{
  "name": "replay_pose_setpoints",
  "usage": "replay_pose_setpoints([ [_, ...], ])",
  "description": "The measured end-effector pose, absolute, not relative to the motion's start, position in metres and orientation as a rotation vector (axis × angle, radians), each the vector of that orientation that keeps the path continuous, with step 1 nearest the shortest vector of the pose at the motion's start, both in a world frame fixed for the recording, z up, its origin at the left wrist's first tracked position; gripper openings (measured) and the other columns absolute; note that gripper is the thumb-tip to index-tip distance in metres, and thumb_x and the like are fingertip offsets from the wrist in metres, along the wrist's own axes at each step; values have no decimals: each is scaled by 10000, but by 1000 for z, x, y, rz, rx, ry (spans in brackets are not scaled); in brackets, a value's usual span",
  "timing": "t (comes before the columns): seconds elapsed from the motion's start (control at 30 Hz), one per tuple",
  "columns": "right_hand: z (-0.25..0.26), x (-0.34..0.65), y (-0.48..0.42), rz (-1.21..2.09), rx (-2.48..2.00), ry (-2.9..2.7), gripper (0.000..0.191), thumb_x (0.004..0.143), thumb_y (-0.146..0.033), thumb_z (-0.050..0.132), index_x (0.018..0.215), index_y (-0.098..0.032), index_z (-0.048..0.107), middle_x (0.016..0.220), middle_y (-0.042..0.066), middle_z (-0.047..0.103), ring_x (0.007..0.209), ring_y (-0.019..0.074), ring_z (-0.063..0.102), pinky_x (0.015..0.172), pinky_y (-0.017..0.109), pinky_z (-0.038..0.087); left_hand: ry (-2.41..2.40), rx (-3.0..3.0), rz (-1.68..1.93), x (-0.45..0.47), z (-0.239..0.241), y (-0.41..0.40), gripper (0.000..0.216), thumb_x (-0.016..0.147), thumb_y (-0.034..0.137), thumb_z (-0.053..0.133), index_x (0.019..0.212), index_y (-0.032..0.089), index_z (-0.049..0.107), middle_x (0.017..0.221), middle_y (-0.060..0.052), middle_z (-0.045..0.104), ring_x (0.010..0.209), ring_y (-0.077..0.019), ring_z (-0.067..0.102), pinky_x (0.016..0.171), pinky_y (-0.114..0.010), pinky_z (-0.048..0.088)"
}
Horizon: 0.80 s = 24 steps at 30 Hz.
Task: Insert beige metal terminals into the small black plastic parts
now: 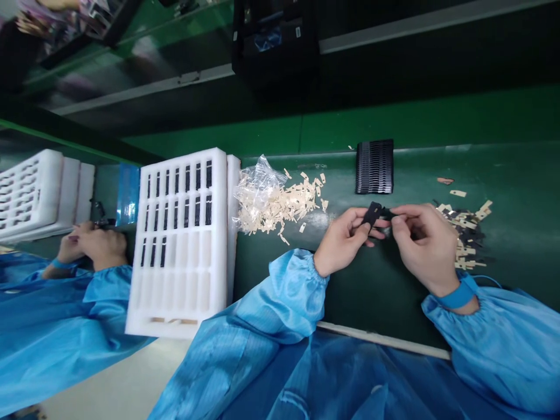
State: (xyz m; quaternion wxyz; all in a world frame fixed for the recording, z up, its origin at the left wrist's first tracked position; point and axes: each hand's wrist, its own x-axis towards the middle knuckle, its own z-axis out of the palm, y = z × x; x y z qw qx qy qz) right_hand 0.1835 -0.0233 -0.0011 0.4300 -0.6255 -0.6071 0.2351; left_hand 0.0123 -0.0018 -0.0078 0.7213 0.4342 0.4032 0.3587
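My left hand [345, 240] pinches a small black plastic part [373, 213] above the dark green bench top [394, 291]. Across from it, my right hand [426, 242] has its fingertips closed on the other end of the same part. Both wrists come out of blue smock sleeves, and a blue strap circles the right wrist. A stack of black parts [375, 167] stands just beyond my hands. To the left lies a heap of beige strips [291, 201] spilling from a clear plastic bag [256, 192].
A white foam tray [179, 280] with slots, some filled with black parts, sits at the left. A pile of mixed beige and black pieces [468, 236] lies at the right. Another person's hands [94, 245] in blue sleeves work at the far left, by more white trays [30, 192].
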Motion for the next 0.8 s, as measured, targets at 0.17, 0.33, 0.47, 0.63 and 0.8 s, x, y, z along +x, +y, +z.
replay_pose_setpoints([
  [0.17,2,177,-24,544,-1548,-1607,186,896,-212,681,1080,-232,670,899,21,619,618,136,566,597,321,508,1010,1142,785,11,-15,-9,318,991,296,582,1281,166,562,1213,-110,736,1022,-180,734,824,-257,577],
  [0.33,3,174,-26,436,-1559,-1655,47,900,-196,676,909,-230,645,798,7,616,610,136,548,580,304,477,1046,1218,780,12,-16,-13,302,1004,261,547,1294,181,571,1151,-81,747,956,-160,730,849,-272,591],
  [0.47,4,173,-26,463,-1584,-1599,87,868,-180,665,815,-226,613,709,-19,573,568,129,529,528,282,438,982,1021,839,19,-15,-15,295,956,344,648,1169,156,569,1081,-88,751,882,-162,745,825,-288,619],
  [0.63,4,171,-26,542,-1586,-1512,90,828,-160,665,795,-218,606,682,-34,562,534,116,499,508,270,414,937,836,809,24,-12,-16,471,862,500,761,1108,161,546,1010,-84,759,872,-199,761,817,-344,644],
  [0.8,3,170,-27,561,-1603,-1479,95,826,-163,657,777,-220,598,665,-36,551,536,120,495,516,275,408,953,858,838,25,-11,-19,478,867,524,752,1098,158,549,1008,-93,765,881,-207,769,829,-350,643],
])
